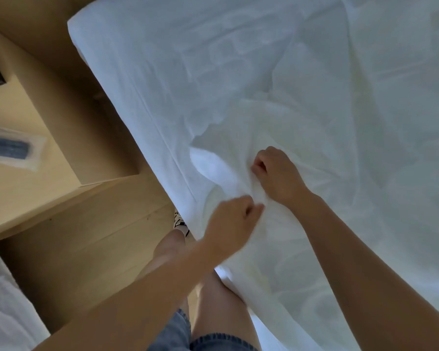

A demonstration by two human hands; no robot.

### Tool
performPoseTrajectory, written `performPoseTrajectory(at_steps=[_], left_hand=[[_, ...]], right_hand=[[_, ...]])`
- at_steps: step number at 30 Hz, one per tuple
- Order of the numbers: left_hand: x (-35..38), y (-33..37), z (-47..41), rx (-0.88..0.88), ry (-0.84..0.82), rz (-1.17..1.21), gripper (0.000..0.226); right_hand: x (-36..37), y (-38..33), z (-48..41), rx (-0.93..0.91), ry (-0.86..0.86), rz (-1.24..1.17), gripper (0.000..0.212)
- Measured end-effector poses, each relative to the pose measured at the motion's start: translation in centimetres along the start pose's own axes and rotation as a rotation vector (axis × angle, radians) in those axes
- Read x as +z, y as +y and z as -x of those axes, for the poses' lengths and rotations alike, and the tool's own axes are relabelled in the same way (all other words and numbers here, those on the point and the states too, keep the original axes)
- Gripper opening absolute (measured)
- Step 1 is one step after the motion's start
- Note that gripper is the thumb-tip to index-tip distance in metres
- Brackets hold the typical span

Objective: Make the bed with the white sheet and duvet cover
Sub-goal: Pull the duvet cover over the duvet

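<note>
Pinching the cover (pixel 327 127), the left hand (pixel 232 222) and right hand (pixel 276 177) hold bunched cloth, maybe its edge, on the sheet (pixel 137 79).

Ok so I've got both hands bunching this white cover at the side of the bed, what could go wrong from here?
Your left hand and right hand grip the cover close together, so a pull may just bunch it up and could drag the smooth sheet underneath askew. The cover also hangs over the bed edge right by your foot, so you might step on it.
</note>
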State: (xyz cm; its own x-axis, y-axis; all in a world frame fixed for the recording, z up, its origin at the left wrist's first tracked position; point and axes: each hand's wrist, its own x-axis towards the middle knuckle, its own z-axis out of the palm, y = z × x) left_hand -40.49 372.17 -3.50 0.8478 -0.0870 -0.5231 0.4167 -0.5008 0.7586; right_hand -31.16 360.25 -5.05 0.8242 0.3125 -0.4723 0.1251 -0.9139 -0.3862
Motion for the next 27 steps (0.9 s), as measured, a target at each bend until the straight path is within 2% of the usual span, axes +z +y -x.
performPoseTrajectory(at_steps=[2,4,7,11,13,15,17,18,20,22,23,27], left_hand=[[0.9,1.0,1.8,-0.046,-0.099,0.05,0.049],[1.2,1.5,1.7,-0.183,-0.109,0.147,0.046],[0.8,1.9,0.5,-0.256,-0.149,0.124,0.042],[0.4,0.9,-0.4,-0.338,-0.248,0.02,0.037],[-0.7,0.0,-1.4,-0.313,-0.093,-0.051,0.034],[-2.5,-0.6,-3.2,-0.22,0.186,-0.03,0.03],[-3.9,-1.0,-6.1,-0.137,0.347,-0.025,0.056],[-4.4,-1.0,-7.5,-0.148,0.327,-0.044,0.069],[-4.6,-0.9,-10.2,-0.24,0.157,-0.114,0.081],[-4.1,-1.5,-11.9,-0.311,-0.024,-0.098,0.073],[-3.8,-2.0,-12.3,-0.336,-0.045,-0.09,0.065],[-2.9,-5.1,-10.2,-0.355,0.161,-0.103,0.044]], right_hand=[[-0.1,0.5,0.9,-0.004,-0.019,0.021,0.015],[0.0,1.0,2.0,0.006,-0.01,0.035,0.021],[0.2,2.1,3.4,0.079,-0.025,0.111,0.037],[0.1,2.4,3.6,0.1,-0.124,0.209,0.036],[-0.5,2.7,4.0,0.106,-0.125,0.198,0.041],[-1.8,3.8,5.4,0.16,-0.12,0.215,0.045],[-3.1,4.9,7.2,0.222,-0.159,0.288,0.046],[-3.4,5.2,7.9,0.246,-0.192,0.308,0.046],[-3.4,5.2,8.2,0.251,-0.244,0.313,0.046],[-3.3,4.8,7.1,0.24,-0.24,0.314,0.043],[-3.4,4.5,6.4,0.235,-0.212,0.305,0.04],[-2.8,3.7,4.0,0.177,-0.027,0.165,0.028]])
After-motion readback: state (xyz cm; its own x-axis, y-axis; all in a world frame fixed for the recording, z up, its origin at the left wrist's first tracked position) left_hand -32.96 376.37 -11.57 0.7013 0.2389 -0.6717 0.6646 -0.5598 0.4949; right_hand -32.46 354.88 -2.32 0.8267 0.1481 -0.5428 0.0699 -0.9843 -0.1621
